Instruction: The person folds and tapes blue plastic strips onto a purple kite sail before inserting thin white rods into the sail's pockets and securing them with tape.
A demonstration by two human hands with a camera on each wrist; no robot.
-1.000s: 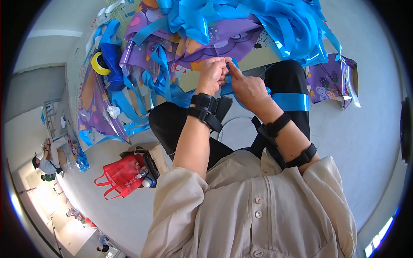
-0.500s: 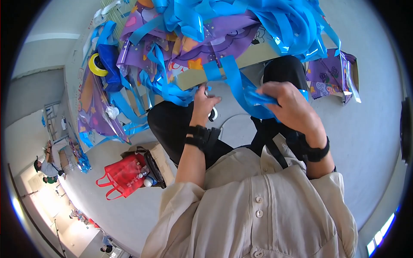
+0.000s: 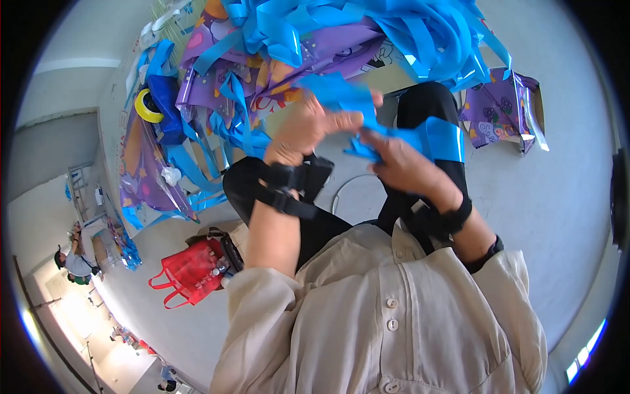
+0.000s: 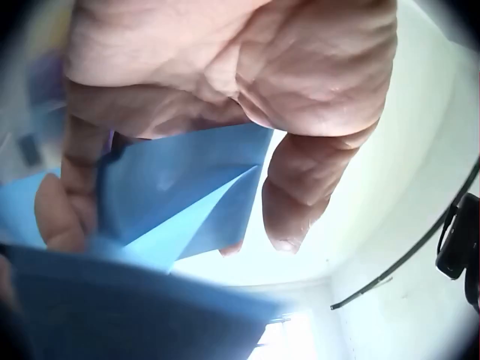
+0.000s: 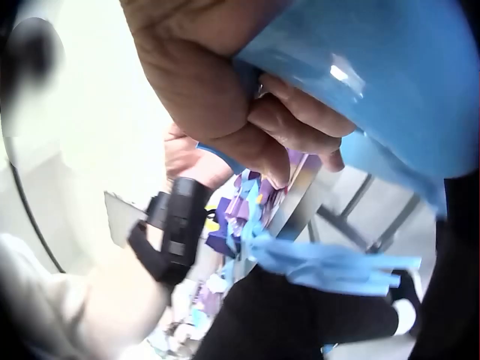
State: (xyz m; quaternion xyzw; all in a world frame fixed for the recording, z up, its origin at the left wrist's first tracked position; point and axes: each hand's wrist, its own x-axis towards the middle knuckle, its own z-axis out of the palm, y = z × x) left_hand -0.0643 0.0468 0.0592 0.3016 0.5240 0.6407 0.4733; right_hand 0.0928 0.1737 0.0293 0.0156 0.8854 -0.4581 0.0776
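Observation:
My left hand [image 3: 298,128] is raised over the lap, thumb held apart. A wide glossy blue ribbon [image 3: 338,95], blurred by motion, passes across its fingers. In the left wrist view the ribbon [image 4: 184,176] is folded and lies against the inner side of the fingers, partly hiding them. Just beside it my right hand [image 3: 407,164] grips a length of the same blue ribbon with curled fingers. The right wrist view shows this ribbon [image 5: 390,82] spreading broad over those fingers, while more narrow blue strips [image 5: 322,262] hang lower down.
Ahead lies a heap of blue ribbon [image 3: 426,39] over purple printed sheeting [image 3: 335,52]. A blue tape dispenser [image 3: 164,98] with a yellow-cored roll [image 3: 147,106] stands left. Purple-wrapped box [image 3: 495,108] at right; red bag [image 3: 190,272] on the floor at left.
Both hands were together at the sheeting's edge, then parted, the right pulling ribbon to the right. Now they are close again, the left raised with ribbon across it, the right moved back left.

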